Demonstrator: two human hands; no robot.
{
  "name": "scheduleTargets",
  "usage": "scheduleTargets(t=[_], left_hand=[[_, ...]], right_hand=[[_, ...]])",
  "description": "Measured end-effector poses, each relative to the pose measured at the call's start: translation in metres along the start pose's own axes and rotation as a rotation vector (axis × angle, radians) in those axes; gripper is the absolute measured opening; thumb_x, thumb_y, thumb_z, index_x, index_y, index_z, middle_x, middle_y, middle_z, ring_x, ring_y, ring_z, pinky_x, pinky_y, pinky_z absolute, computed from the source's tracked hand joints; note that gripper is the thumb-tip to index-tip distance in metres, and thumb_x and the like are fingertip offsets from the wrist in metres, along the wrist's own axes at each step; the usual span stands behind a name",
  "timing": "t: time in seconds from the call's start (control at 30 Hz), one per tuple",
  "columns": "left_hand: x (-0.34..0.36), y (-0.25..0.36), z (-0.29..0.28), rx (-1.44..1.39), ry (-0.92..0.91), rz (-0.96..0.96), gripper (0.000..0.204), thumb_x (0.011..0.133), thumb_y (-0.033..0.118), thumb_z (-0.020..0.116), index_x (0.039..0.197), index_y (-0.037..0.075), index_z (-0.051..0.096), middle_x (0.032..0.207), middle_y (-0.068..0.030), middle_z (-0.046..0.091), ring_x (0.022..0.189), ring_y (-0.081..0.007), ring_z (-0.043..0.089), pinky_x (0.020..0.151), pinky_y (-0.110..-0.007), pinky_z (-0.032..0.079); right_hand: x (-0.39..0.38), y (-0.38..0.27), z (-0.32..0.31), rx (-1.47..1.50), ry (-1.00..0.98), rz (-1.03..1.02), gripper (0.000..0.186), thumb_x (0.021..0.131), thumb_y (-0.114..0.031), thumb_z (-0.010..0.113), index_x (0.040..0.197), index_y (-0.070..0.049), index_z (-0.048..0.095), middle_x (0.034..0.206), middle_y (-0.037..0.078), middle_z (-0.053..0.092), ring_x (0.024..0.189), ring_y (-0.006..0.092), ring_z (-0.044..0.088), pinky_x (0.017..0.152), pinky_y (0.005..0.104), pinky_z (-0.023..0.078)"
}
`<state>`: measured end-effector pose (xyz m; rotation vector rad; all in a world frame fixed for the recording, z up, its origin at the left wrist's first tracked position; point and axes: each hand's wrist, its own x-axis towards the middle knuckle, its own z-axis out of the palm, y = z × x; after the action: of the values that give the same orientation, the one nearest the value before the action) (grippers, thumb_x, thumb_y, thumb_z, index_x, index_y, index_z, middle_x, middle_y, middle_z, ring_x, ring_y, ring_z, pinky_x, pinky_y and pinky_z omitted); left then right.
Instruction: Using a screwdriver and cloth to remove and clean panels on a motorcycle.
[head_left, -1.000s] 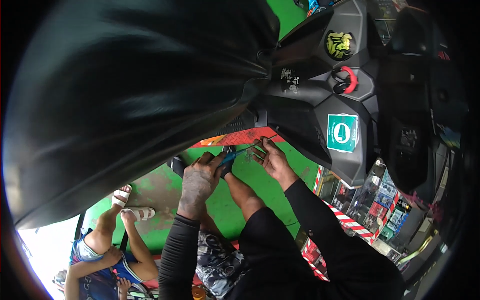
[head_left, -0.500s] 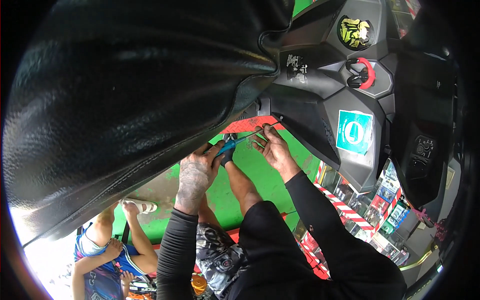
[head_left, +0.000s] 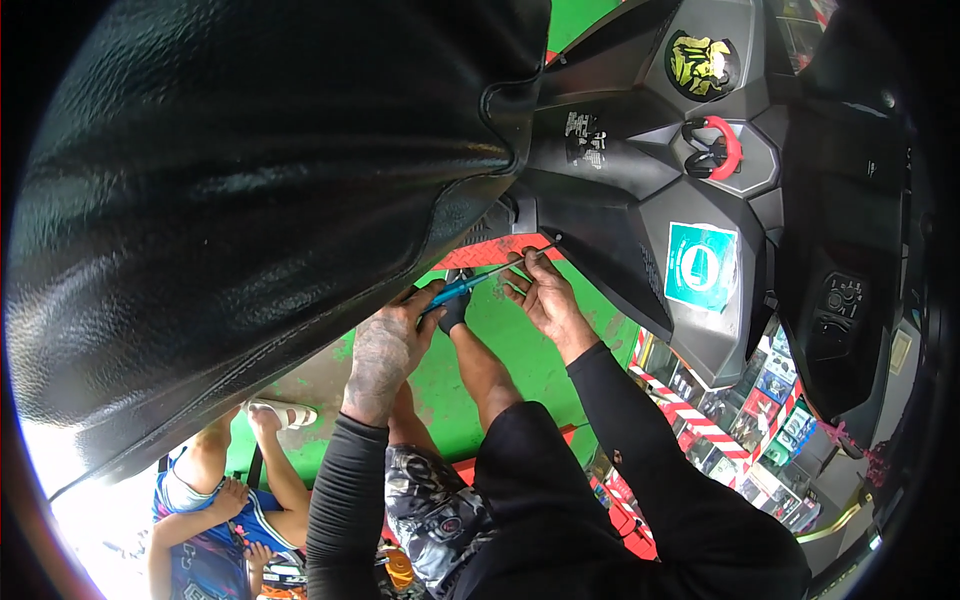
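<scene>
My left hand is closed round the blue handle of a screwdriver. Its thin metal shaft points up and right toward a small fastener at the edge of a dark plastic body panel of a scooter. Close to that tip, the thumb and fingers of my right hand pinch the shaft, with the other fingers loosely curled. Whether the tip sits in the fastener is too small to tell. A large black stitched seat spreads over the left, above my left hand.
A red and black hook and a teal sticker are on the panels. Glass display shelves edged with striped tape stand at right. One person's bare leg is beyond my arms; another person sits lower left. The floor is green.
The scooter and seat appear shifted slightly left in the picture. My left hand has moved a little left and down, while both hands keep their hold on the screwdriver.
</scene>
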<state>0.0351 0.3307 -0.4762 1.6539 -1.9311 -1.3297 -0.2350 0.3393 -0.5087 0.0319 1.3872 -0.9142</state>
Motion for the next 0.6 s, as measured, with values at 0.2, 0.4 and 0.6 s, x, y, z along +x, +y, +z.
scheduleTargets(t=[0.2, 0.4, 0.6], left_hand=[[0.025, 0.013, -0.025, 0.502, 0.147, 0.447, 0.044, 0.078, 0.019, 0.065, 0.121, 0.022, 0.068, 0.105, -0.0041, 0.062, 0.093, -0.0246, 0.067, 0.078, -0.036, 0.055], [0.041, 0.014, -0.033, 0.739, 0.064, 0.638, 0.045, 0.081, 0.019, 0.064, 0.126, 0.020, 0.065, 0.093, -0.0047, 0.061, 0.074, -0.0215, 0.063, 0.073, -0.034, 0.055], [0.051, 0.028, -0.050, -0.052, -0.296, -0.022, 0.031, 0.089, 0.027, 0.066, 0.117, 0.012, 0.065, 0.081, -0.0058, 0.064, 0.064, -0.0179, 0.062, 0.065, -0.031, 0.053]], right_hand=[[0.008, 0.000, -0.009, 0.134, -0.056, 0.000, 0.020, 0.102, -0.023, 0.052, 0.118, -0.012, 0.058, 0.119, 0.003, 0.064, 0.105, 0.0202, 0.066, 0.087, 0.0367, 0.056], [0.015, -0.003, -0.024, 0.274, -0.223, 0.029, 0.024, 0.103, -0.019, 0.050, 0.124, -0.009, 0.053, 0.125, 0.005, 0.061, 0.111, 0.0226, 0.064, 0.095, 0.0408, 0.055], [0.009, 0.007, 0.008, 0.442, -0.234, 0.080, 0.028, 0.104, -0.019, 0.048, 0.127, -0.005, 0.051, 0.126, 0.008, 0.061, 0.118, 0.0255, 0.061, 0.102, 0.0413, 0.052]])
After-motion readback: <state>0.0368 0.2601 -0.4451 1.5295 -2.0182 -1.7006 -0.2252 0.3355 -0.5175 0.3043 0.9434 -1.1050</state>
